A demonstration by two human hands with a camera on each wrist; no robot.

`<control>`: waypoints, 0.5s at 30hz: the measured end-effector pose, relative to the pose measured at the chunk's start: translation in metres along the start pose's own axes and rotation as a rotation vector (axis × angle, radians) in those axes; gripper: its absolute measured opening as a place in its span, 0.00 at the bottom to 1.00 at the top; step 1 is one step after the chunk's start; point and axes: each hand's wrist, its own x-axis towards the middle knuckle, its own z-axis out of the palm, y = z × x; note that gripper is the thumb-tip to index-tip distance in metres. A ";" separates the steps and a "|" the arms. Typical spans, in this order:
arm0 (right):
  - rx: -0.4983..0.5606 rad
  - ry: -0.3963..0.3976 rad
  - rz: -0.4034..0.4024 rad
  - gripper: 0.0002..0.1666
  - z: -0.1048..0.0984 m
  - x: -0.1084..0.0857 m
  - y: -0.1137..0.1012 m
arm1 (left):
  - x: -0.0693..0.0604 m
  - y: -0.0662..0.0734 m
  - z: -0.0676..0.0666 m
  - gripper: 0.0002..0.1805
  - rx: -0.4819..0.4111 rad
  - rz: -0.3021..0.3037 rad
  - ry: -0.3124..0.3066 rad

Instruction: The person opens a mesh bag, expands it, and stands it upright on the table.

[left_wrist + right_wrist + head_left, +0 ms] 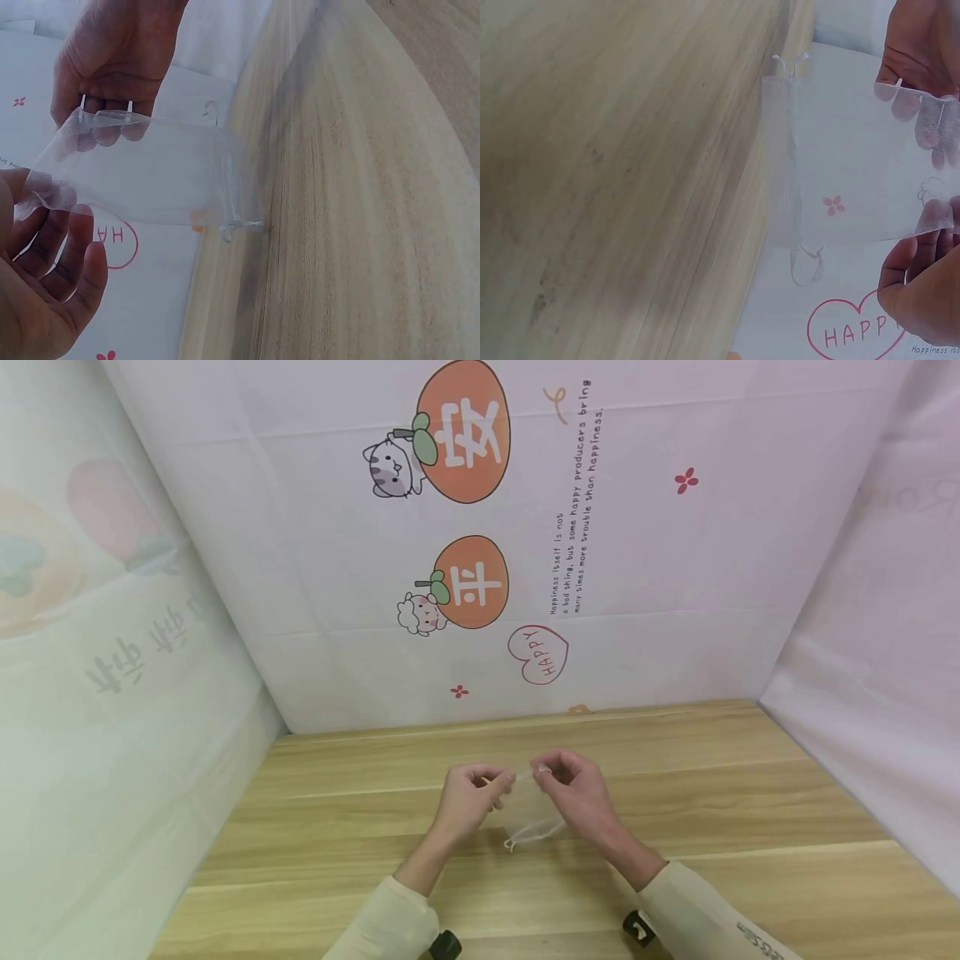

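Left hand [471, 797], right hand [581, 793] pinch edge of sheer bag [531, 802], each grip clamped; I fear overpulling could tear it, dangling cord [534, 837] could snag.

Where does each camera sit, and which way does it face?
Head: head-worn, facing forward and down at the wooden table; left hand, right hand and both sleeves show.
Left wrist: on that wrist, facing the sheer bag; both hands show, left at lower left.
Right wrist: on that wrist, facing the bag; both hands show, right at lower right.
Wrist views share bag, table, printed cloth.
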 end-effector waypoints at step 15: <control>-0.070 0.014 0.030 0.05 -0.001 0.005 0.021 | 0.000 0.003 0.002 0.09 0.034 0.010 0.051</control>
